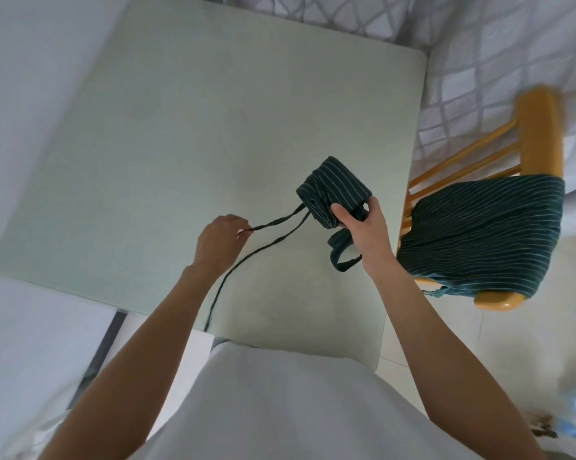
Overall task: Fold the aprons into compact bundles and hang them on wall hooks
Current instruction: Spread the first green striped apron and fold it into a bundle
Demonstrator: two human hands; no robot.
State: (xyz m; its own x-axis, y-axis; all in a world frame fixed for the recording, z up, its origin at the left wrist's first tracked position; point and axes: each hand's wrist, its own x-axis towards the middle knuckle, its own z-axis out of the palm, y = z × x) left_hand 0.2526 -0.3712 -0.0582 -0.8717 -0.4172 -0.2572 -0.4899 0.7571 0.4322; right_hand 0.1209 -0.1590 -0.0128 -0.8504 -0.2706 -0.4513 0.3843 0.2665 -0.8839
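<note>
My right hand (363,227) grips the rolled apron bundle (334,190) over the pale tabletop (180,127), my left hand (221,239) pinches its tie strap (273,224), and right of both a second apron (479,234) drapes a wooden chair (538,127).

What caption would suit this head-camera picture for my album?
Right hand grips a rolled dark green striped apron bundle while left hand pinches its thin tie strap.

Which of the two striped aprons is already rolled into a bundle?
The apron in the right hand, held above the table. The other apron hangs unfolded over the chair.
</note>
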